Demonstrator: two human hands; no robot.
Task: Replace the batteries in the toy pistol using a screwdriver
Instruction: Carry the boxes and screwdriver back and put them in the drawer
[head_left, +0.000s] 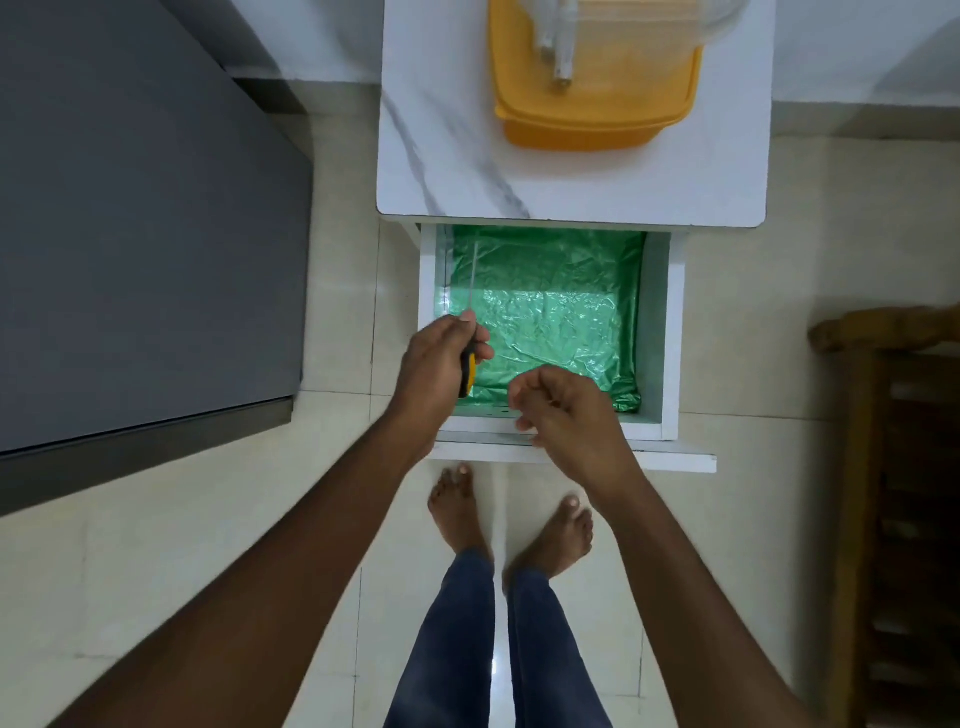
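Head view. The left hand (434, 364) grips a screwdriver (468, 358) by its yellow-and-black handle, fingers wrapped round it, the thin metal shaft pointing away over an open drawer (670, 332). The right hand (563, 410), just beside the left, hangs above the drawer's near edge with fingers loosely curled and apart, holding nothing. Beneath both hands the drawer shows only a crinkled green plastic liner (550, 312). Beyond the fingers stands a white marble-patterned table (441, 156) carrying a yellow box (597, 104). The toy pistol is not in view. The screwdriver is probably light and rigid; its ribbed handle seems the sound place to hold, the slim shaft being slippery.
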